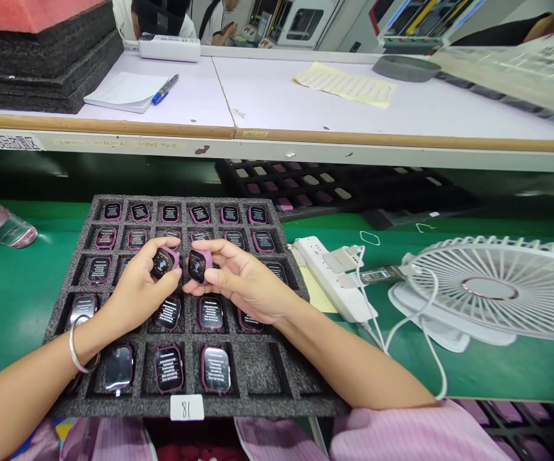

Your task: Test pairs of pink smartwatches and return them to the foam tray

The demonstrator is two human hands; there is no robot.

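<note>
My left hand (pixel 150 282) grips a smartwatch body (pixel 164 263) with a purple case, thumb and fingers at its edges. Close beside it, my right hand (pixel 238 275) holds a second purple smartwatch body (pixel 197 265) by its sides. Both screens are lit with a small picture and face up toward me. Below the hands lies a black foam tray (pixel 190 406) with rows of pockets, most holding similar watches with white text on dark screens. At the tray's lower right, a pocket (pixel 261 370) has no watch in it. My forearms hide some pockets.
A white power strip (pixel 337 278) with plugged cables and a white fan (pixel 490 288) stand right of the tray. A clear bottle (pixel 1 221) lies at left. Above runs a white shelf (pixel 267 96) with a notepad (pixel 126 91), pen (pixel 165 89) and yellow sheet (pixel 347 84).
</note>
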